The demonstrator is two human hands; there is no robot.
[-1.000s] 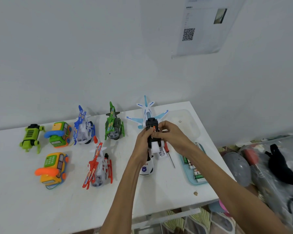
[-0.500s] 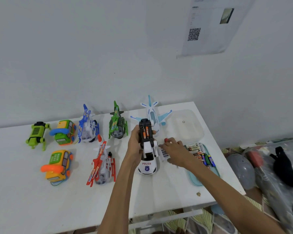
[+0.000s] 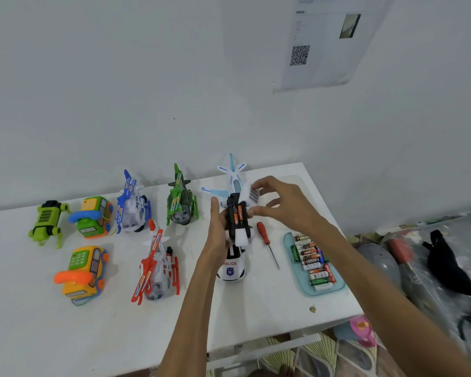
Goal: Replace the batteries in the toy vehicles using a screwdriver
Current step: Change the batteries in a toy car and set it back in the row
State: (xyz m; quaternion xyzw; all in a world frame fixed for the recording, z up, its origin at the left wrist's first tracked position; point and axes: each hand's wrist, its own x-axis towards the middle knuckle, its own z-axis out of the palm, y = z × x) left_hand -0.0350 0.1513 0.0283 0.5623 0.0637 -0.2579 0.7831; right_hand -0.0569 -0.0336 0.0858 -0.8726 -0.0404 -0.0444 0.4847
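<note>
Left hand grip clenched on police car, underside up, batteries exposed. Right hand pinches battery cover above, likely for refitting. Screwdriver on bench.

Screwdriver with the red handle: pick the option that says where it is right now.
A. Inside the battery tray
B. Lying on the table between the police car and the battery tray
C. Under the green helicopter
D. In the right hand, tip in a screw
B. The screwdriver lies flat on the table, untouched, between the police car and the battery tray; the right hand holds a white cover instead.
</note>
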